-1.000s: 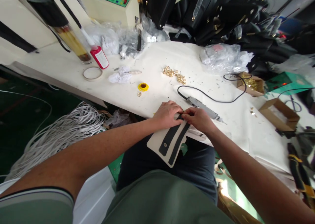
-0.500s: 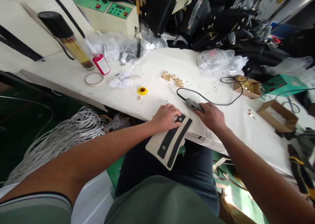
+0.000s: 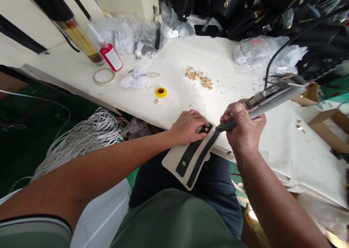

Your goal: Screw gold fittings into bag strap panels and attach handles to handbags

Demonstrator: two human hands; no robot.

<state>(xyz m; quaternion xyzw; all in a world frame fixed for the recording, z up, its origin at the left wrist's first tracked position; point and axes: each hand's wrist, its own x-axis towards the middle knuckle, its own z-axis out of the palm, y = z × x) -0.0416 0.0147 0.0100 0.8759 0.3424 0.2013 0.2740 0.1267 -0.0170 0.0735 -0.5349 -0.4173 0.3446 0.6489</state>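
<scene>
My left hand (image 3: 191, 128) presses and grips the upper end of a beige panel (image 3: 169, 161), its thumb beside a black strap (image 3: 188, 154) with a round metal stud near each end. A second black strap (image 3: 203, 160) lies alongside it. The panel rests over the table's front edge and my lap. In my right hand (image 3: 245, 131) is a grey corded electric screwdriver (image 3: 275, 99), held slanting with its thin tip down at the top of the second strap. I cannot tell whether the tip touches.
Gold metal fittings (image 3: 200, 78) lie in a pile on the white table (image 3: 169, 66). Nearby are a yellow spool (image 3: 160, 92), a tape ring (image 3: 104, 76), a red bottle (image 3: 111, 58) and crumpled white paper (image 3: 135, 80). A cardboard box (image 3: 332, 126) stands at right, black bags (image 3: 245, 8) behind.
My right hand has picked the electric screwdriver up off the table and swung its tip down to the second strap. My left hand stays on the panel. The view has shifted slightly.
</scene>
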